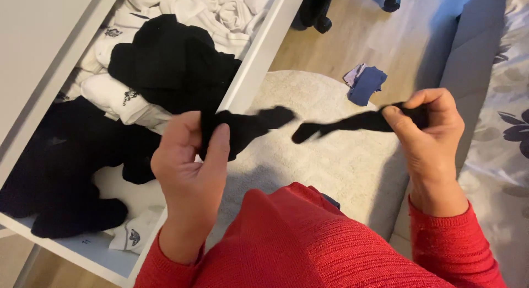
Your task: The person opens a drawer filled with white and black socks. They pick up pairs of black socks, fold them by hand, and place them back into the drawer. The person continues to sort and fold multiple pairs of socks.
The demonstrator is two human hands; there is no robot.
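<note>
My left hand [190,167] grips a black sock [250,125] whose toe points right, just in front of an open white drawer [259,59]. My right hand [432,131] pinches a second black sock [341,124] by its cuff, the toe hanging toward the left. The two sock tips lie close together but apart, above a cream round rug [330,155]. Red knit sleeves cover both my arms.
The drawer holds a heap of black socks [171,62] and rolled white socks [118,98]. A small blue and lilac cloth bundle [365,84] lies on the wooden floor. A grey bed edge with a flowered cover [504,133] runs along the right. Chair castors [322,23] stand behind.
</note>
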